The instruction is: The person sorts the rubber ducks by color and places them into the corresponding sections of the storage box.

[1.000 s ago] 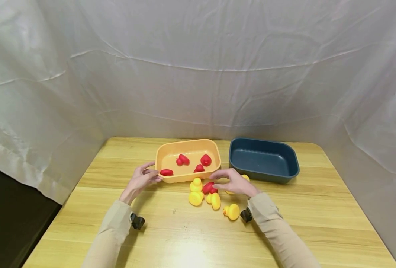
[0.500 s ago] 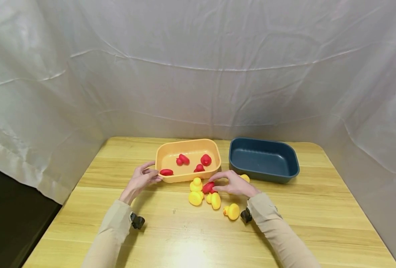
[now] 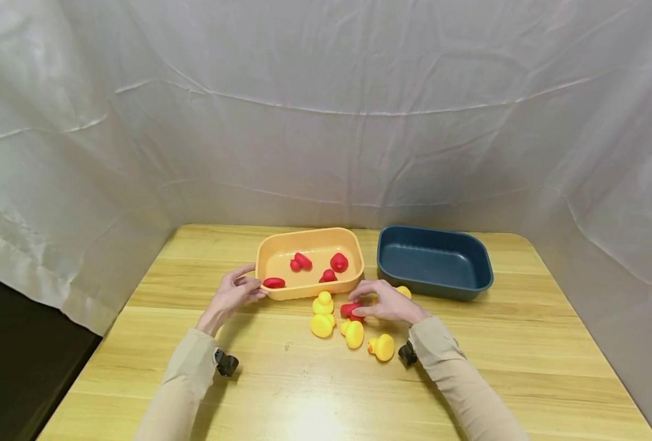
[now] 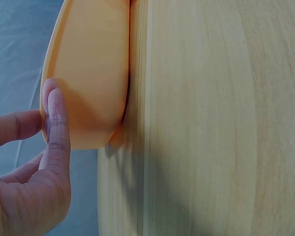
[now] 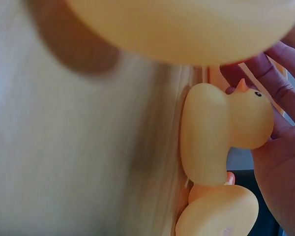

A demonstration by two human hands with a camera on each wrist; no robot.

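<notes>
My left hand (image 3: 236, 291) pinches the near left corner of the orange bin (image 3: 309, 294); in the left wrist view, fingers and thumb straddle the bin's rim (image 4: 88, 73). Several red rubber ducks (image 3: 339, 263) lie inside that bin. Just in front of it, my right hand (image 3: 382, 300) grips another red rubber duck (image 3: 351, 310) between thumb and fingers, low over the table. Yellow rubber ducks (image 3: 354, 334) crowd around this hand. In the right wrist view, a yellow duck (image 5: 206, 132) stands before the palm and hides most of the red one.
To the right of the orange bin stands a dark blue bin (image 3: 436, 288). One yellow duck (image 3: 404, 292) sits against its near wall, partly behind my right hand. Another yellow duck (image 3: 382, 348) lies near my right wrist. Grey sheeting (image 3: 326, 153) rises behind the wooden table (image 3: 281, 392).
My right thumb and fingers have closed round the red duck, which has shifted slightly right and turned. The yellow duck below it has been nudged a little. My left hand stays put.
</notes>
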